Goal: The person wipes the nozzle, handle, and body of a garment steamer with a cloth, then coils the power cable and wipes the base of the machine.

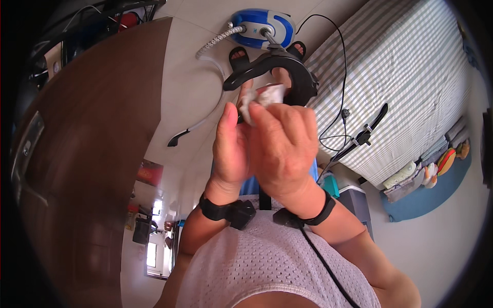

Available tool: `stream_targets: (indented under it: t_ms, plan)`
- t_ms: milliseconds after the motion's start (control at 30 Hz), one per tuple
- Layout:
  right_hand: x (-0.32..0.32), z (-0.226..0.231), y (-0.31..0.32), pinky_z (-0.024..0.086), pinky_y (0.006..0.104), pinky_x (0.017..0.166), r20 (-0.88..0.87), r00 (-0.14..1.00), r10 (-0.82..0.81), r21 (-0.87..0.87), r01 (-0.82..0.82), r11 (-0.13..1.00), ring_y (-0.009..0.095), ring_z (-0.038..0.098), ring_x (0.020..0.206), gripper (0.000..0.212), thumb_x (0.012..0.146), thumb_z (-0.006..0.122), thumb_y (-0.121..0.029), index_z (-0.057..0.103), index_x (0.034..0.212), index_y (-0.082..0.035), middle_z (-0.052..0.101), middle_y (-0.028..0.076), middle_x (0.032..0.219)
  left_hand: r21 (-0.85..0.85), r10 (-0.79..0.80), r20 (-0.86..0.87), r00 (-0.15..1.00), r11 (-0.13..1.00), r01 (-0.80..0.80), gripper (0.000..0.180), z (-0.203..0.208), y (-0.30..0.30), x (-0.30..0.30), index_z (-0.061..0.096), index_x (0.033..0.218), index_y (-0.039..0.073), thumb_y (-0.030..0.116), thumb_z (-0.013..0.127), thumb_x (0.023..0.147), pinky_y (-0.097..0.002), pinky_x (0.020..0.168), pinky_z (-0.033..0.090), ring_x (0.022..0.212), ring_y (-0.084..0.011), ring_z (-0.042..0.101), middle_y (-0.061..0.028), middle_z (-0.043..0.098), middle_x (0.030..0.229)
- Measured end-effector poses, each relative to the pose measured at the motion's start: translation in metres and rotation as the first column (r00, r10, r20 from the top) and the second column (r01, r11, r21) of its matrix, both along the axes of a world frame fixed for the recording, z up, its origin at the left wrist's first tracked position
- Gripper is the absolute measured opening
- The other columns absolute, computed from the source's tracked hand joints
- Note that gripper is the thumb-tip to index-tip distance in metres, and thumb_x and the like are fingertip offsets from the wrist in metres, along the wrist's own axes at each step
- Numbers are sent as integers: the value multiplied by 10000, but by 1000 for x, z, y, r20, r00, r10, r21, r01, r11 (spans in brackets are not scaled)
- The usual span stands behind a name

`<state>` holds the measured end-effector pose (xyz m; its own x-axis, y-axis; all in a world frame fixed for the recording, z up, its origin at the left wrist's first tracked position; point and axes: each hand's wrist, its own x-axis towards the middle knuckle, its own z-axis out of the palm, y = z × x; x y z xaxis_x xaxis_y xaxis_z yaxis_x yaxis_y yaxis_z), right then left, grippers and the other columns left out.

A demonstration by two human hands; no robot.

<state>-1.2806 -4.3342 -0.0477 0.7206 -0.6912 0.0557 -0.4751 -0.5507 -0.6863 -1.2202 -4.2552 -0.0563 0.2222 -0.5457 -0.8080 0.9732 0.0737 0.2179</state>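
A crumpled white cloth or tissue (272, 96), blurred by motion, is pinched in my right hand (285, 146). My left hand (229, 151) is right beside it, thumb up and palm turned inward. Its other fingers curl behind my right hand, and a small dark bit shows under the thumb; what they hold is hidden. Just beyond both hands is a black curved hanger (267, 62) on the pole of a blue-and-white garment steamer (262, 30). A black wristband with a small dark box sits on each wrist.
The steamer's ribbed hose (222, 42) runs to a black nozzle (177, 137) on the floor at left. A bed with a checked cover (390, 66) fills the right, with a black clip-ended rod (363, 136) and cable against it. A brown door (92, 133) stands at left.
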Motion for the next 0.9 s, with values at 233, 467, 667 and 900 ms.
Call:
stream_targets:
  t_ms: [233, 467, 667, 900]
  plan:
    - [-1, 11, 8, 492, 387, 798, 308, 951, 13, 478, -166, 862, 284, 652, 855, 273, 801, 765, 17, 729, 1069, -22, 713, 99, 953, -363, 137, -116, 984, 916, -170, 884, -25, 3, -2, 258, 1607, 29, 683, 363, 1021, -457, 1244, 271, 1474, -318, 398, -192, 367, 1621]
    - [-34, 19, -20, 439, 366, 766, 21, 1000, -7, -45, 8, 999, 255, 611, 850, 413, 695, 802, -2, 728, 1100, -45, 694, 76, 968, -295, 149, -102, 984, 940, -173, 873, -12, 5, -2, 303, 1562, -8, 691, 319, 1040, -470, 1212, 318, 1455, -309, 418, -196, 443, 1558]
    - [-16, -19, 27, 473, 377, 767, 100, 994, -43, 13, 42, 999, 271, 617, 850, 343, 725, 747, -22, 741, 1068, -33, 687, 92, 968, -173, 170, -125, 977, 966, -191, 919, -4, -7, -7, 262, 1588, -15, 694, 339, 1008, -478, 1240, 277, 1455, -386, 400, -263, 404, 1565]
    - [-26, 18, 4, 476, 349, 780, 183, 979, 86, 409, -156, 899, 260, 630, 834, 371, 731, 794, 31, 756, 1091, -53, 714, 88, 969, -277, -4, 40, 999, 961, 15, 996, -7, -1, -2, 217, 1603, 2, 753, 382, 971, -504, 1256, 259, 1445, -440, 414, -313, 400, 1549]
